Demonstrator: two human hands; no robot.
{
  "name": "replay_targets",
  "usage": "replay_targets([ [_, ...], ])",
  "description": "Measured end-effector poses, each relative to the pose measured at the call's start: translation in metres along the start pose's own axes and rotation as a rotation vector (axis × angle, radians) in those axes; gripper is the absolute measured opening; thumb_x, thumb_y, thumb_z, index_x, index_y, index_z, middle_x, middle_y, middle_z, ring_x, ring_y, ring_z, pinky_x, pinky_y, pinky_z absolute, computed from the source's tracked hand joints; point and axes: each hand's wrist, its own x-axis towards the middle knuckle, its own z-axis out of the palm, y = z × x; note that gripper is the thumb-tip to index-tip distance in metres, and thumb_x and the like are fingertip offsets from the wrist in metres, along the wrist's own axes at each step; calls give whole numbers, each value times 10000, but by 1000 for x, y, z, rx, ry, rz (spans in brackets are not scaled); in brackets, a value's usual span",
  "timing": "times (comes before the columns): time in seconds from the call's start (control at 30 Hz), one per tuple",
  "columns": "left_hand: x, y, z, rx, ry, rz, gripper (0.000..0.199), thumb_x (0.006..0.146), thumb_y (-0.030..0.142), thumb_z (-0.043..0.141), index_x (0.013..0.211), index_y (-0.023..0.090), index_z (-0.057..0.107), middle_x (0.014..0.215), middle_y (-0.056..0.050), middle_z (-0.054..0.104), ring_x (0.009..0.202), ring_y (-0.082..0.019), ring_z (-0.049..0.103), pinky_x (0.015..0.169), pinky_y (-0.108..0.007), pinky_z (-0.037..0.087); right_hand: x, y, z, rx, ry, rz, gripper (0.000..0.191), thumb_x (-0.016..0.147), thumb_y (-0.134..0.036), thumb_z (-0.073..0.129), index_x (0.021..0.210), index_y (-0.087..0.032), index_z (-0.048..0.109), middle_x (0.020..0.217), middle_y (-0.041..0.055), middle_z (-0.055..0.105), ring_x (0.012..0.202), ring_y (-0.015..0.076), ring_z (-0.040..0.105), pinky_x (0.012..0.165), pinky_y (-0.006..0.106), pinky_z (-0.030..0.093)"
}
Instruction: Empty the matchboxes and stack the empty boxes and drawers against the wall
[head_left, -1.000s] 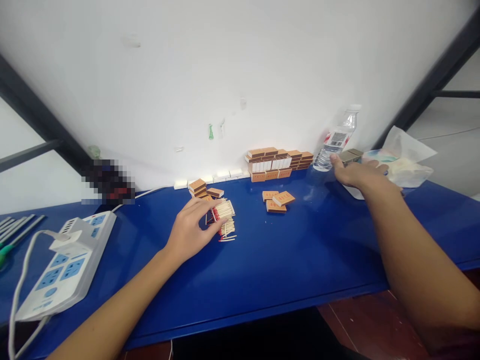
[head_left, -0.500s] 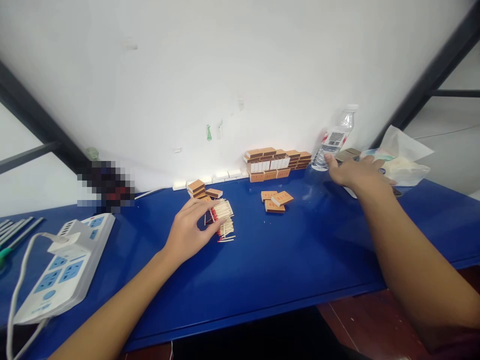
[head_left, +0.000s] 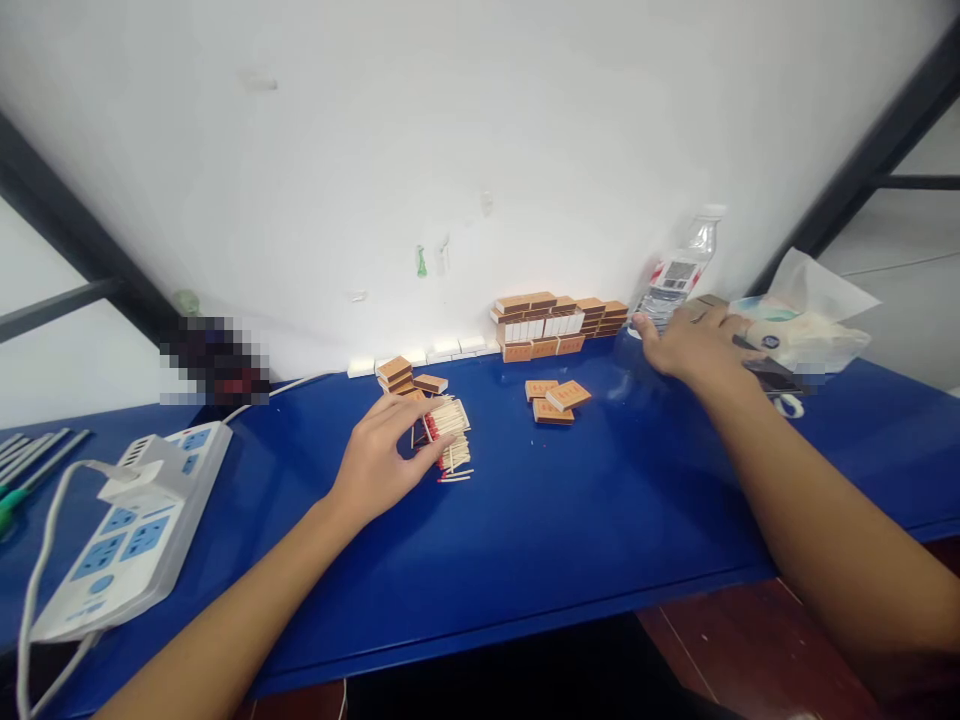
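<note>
My left hand [head_left: 386, 447] rests at a pile of red-tipped matches [head_left: 454, 450], thumb and fingers around a white tray [head_left: 464, 412] filled with matches. My right hand [head_left: 686, 345] is spread at the back right, beside a clear water bottle [head_left: 675, 275] and over a brown box [head_left: 709, 305]; its fingertips are partly hidden. Orange matchboxes [head_left: 568, 395] lie in a small group mid-table. More matchboxes [head_left: 394, 373] are stacked behind my left hand, and a larger stack [head_left: 544, 325] stands against the wall.
White trays [head_left: 444, 350] line the wall. A power strip [head_left: 142, 530] with a white cable lies at the left, near green-handled tools [head_left: 37, 475]. At the right are a tissue pack [head_left: 810, 340] and a dark flat object [head_left: 776, 377]. The blue table's front edge [head_left: 525, 627] runs below.
My right hand has moved slightly left, uncovering more of the tissue pack and the dark flat object. My left hand stays at the matches. The view has shifted a little.
</note>
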Motion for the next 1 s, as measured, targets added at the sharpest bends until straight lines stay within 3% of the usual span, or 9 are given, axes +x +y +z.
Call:
replay_targets([
  [0.3,0,0,0,-10,2,3,340,933,307,793,1250,207,720,1065,-62,801,959,-228,716,881,-431,633,-1,0,-4,26,-87,44,960,1013,-759,123,1684,-89,272,1760,297,33,1608,516,-28,1109,872,211],
  [0.53,1,0,-1,-5,6,10,335,938,313,789,1248,206,719,1052,-65,800,951,-227,712,874,-427,629,-1,0,1,-6,38,-24,910,1027,-738,146,1600,-76,391,1687,347,201,1548,522,192,1050,863,317],
  [0.73,0,-1,-1,1,7,15,341,929,299,800,1245,198,721,1059,-59,803,966,-222,714,882,-413,626,-6,-4,6,-40,88,-138,874,1050,-705,128,1520,-55,474,1622,370,288,1534,505,231,1087,832,297],
  [1.0,0,-1,0,0,8,9,340,930,311,797,1246,209,721,1059,-63,802,962,-233,717,876,-422,626,-13,-15,15,-99,56,-269,804,1081,-637,198,1463,-28,558,1529,364,415,1450,492,374,1107,769,331],
])
